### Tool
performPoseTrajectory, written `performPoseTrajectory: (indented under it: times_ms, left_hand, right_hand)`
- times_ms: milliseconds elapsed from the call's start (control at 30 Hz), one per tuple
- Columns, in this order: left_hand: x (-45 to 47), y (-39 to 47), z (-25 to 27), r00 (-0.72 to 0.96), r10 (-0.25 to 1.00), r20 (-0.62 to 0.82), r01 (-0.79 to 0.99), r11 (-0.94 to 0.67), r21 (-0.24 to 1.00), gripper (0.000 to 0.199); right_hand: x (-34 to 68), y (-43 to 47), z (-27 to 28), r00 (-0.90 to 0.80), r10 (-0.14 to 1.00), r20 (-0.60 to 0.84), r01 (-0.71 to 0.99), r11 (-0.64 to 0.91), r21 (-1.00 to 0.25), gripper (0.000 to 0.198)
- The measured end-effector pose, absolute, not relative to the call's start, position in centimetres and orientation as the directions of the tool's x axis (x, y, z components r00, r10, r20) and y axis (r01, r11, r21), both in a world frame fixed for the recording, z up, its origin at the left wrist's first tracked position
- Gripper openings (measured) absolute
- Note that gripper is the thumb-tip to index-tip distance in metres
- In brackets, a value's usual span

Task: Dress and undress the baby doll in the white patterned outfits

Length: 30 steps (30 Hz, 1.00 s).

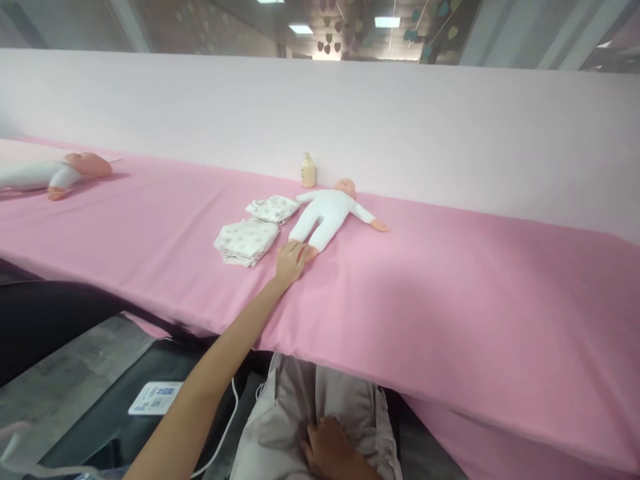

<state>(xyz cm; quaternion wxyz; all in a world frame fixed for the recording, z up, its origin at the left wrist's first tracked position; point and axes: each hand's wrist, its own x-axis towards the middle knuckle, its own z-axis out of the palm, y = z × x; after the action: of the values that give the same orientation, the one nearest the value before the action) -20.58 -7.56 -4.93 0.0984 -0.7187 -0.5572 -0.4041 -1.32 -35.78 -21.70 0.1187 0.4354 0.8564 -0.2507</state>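
Observation:
A baby doll [327,207] in a white bodysuit lies on its back on the pink-covered table, its head toward the wall. My left hand [291,262] reaches forward with its fingers closed over one of the doll's feet; that foot is mostly hidden beneath them. Two folded white printed cloths [247,240] lie just left of the doll, one behind the other. In my lap, my right hand [327,445] rests on the grey trousers with its fingers curled in, and nothing shows in it.
A pale yellow pump bottle [309,171] stands against the white wall [450,133] behind the doll. Another doll [65,172] lies at the table's far left. Below the front edge of the pink cloth [475,300] are a black chair seat [125,393], a white card and a white cable.

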Motion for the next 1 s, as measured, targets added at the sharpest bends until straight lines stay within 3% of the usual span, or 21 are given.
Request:
performPoseTrajectory:
  times_ms: [100,267,567,700,867,1000]
  left_hand:
    - [-20.5,-7.6,-5.0,0.055,0.735,0.676,0.879,-0.357,0.317,0.029]
    - [-20.5,-7.9,-5.0,0.063,0.739,0.671,0.879,-0.36,0.313,0.029]
    - [-20.4,-8.0,-4.9,0.061,0.727,0.683,0.872,-0.372,0.317,0.029]
    - [-20.4,-8.1,-5.0,0.052,0.733,0.678,0.875,-0.361,0.323,0.03]
    - [-20.7,-7.9,-5.5,0.067,0.721,0.69,0.879,-0.37,0.301,0.03]
    - [-20.7,-7.7,-5.7,0.08,0.715,0.695,0.877,-0.382,0.291,0.03]
  right_hand:
    - [-1.6,-35.7,-21.7,-0.554,0.708,-0.438,0.831,0.435,-0.348,0.034]
    - [-1.3,-35.1,-20.7,-0.646,0.667,-0.372,0.739,0.422,-0.525,0.031]
    - [-3.1,-35.0,-19.8,-0.571,0.634,-0.521,0.815,0.516,-0.265,0.054]
    - [-3.2,-34.8,-20.8,-0.585,0.646,-0.49,0.806,0.527,-0.268,0.052]
    - [-2.4,-34.0,-21.7,-0.597,0.591,-0.542,0.797,0.511,-0.321,0.07]
    - [-2.3,-33.9,-21.6,-0.57,0.624,-0.534,0.819,0.488,-0.303,0.073]
